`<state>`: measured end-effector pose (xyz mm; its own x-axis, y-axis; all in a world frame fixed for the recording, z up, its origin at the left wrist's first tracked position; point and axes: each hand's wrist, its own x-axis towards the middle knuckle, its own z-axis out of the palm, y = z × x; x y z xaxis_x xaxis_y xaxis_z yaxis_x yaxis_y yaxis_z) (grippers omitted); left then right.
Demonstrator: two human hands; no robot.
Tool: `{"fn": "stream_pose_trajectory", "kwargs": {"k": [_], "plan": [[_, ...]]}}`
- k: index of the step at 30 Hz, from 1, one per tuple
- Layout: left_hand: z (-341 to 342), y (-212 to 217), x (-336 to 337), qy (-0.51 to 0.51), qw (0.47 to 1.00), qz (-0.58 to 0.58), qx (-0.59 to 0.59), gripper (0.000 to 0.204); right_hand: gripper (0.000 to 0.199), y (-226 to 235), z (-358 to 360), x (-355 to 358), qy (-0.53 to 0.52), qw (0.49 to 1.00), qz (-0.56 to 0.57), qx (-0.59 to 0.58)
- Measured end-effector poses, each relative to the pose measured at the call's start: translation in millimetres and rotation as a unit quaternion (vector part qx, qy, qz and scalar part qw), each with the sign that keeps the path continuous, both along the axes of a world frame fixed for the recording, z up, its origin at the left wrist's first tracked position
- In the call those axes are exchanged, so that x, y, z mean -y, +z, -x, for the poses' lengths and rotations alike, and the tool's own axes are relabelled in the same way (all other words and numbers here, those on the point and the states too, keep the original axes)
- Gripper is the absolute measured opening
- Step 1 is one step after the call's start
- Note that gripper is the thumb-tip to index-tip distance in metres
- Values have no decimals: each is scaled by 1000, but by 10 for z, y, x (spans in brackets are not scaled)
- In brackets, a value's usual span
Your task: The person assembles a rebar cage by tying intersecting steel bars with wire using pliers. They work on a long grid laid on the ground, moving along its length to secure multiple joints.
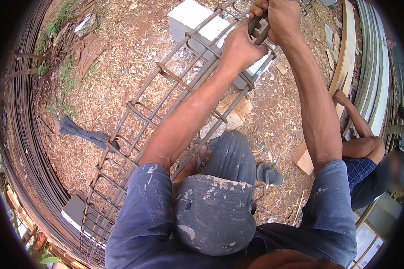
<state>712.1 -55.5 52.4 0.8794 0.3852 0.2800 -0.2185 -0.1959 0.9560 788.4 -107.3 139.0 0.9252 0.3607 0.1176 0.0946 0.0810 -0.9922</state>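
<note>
A long rebar cage (141,117), made of rusty bars with square stirrups tied along them, runs diagonally from the lower left to the top. My left hand (243,48) is closed around a dark metal piece (259,32) at the cage's upper end. Just above and to the right, my right hand (283,19) is also closed, in a fist against the same dark piece. My fingers cover much of it, so its exact kind is unclear. A white block (184,20) sits beneath the cage near my hands.
A bundle of dark wire (87,133) lies left of the cage. Long rebars (24,121) are stacked at the left. A second block (74,210) is under the lower end. A grey sandal (270,174), planks (343,58) and another person (368,152) are to the right.
</note>
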Motion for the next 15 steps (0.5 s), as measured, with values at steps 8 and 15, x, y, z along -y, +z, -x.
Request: {"fn": "stream_pose_trajectory", "kwargs": {"k": [8, 15], "plan": [[-48, 108, 287, -259, 956, 71, -118, 18, 55, -88, 364, 656, -197, 968, 75, 134], [1221, 217, 558, -371, 884, 54, -279, 40, 29, -504, 1326, 1530, 28, 958, -191, -213]]}}
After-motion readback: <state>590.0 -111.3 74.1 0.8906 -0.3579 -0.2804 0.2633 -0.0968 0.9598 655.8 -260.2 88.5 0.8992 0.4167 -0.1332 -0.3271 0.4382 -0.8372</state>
